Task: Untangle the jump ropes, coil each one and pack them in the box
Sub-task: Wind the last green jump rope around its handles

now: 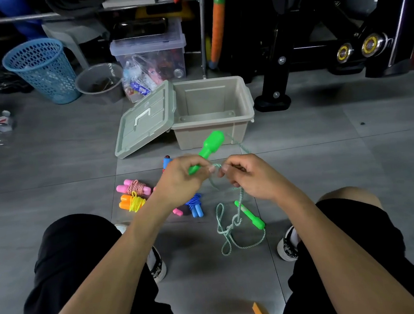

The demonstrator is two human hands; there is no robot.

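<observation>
While both hands work up close at the middle of the head view, easy to see why: knot needs small finger work. Left hand [178, 182] curled round the thin end of a green handle [210, 147], fat end poking up toward 1 o'clock, out of the way of the cord. Right hand [248, 178] just beside it at 3 o'clock, fingertips pinched shut on the green cord [240, 196] right where it meets the handle. Looks like picking at a tangle there, though the knot itself hides behind the fingers.

Rest of the cord hangs down toward 6 o'clock and lies in loose twisted loops on the floor [326, 145], with the second green handle [250, 216] lying beside the loops. Still messy, so not ready to coil yet.

Down at 9 o'clock from the hands, more ropes already wound up neat: a pink rope [134, 188], an orange rope with yellow cord [132, 202], and a blue rope [195, 204] partly under the left wrist. Another small blue handle [167, 162] peeks out above the left hand.

Up at 12 o'clock sits the box [213, 128], wide open, nothing seen inside, lid [146, 119] leaning on its left side. Placed close, so bundles can drop straight in later. None packed so far.
</observation>
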